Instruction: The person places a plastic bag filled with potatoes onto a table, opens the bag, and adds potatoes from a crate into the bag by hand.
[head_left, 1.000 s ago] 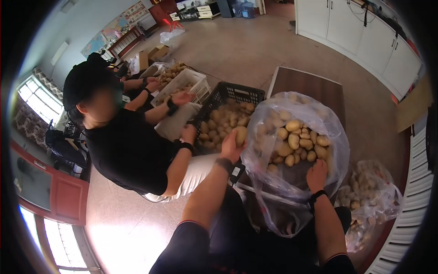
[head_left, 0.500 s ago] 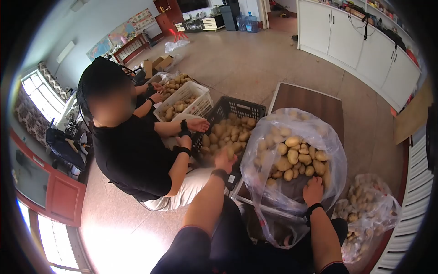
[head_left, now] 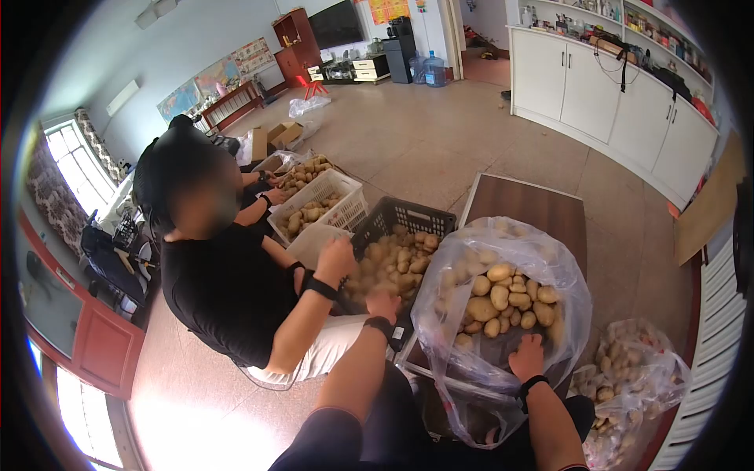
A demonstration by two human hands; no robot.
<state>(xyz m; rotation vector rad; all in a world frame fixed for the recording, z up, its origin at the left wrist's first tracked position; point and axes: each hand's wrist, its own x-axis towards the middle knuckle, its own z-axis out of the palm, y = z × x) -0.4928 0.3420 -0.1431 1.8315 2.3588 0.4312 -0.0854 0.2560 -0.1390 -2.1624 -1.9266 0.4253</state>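
Note:
My left hand [head_left: 382,304] reaches into the near end of a black plastic crate [head_left: 408,210] of potatoes [head_left: 404,255]. Its fingers are partly hidden and blurred against the potatoes. On my right, a large clear plastic bag [head_left: 442,302] lies open on a brown board, with loose potatoes [head_left: 500,297] inside. My right hand [head_left: 527,357] is in the bag's mouth, just below those potatoes, over a dark bare patch. The fingers there are curled, and whatever they may hold is hidden.
To my left sits a person in black [head_left: 224,294], one hand [head_left: 336,261] raised over the crate. Beyond are a white crate [head_left: 345,206] and another person's hands. A second bag of potatoes [head_left: 628,365] stands at right. The brown board [head_left: 522,200] extends past the open bag.
My left hand has moved down toward the crate's near end. My right hand has drawn slightly back from the potatoes, fingers curling. The neighbour's hand has risen. The view has tilted up.

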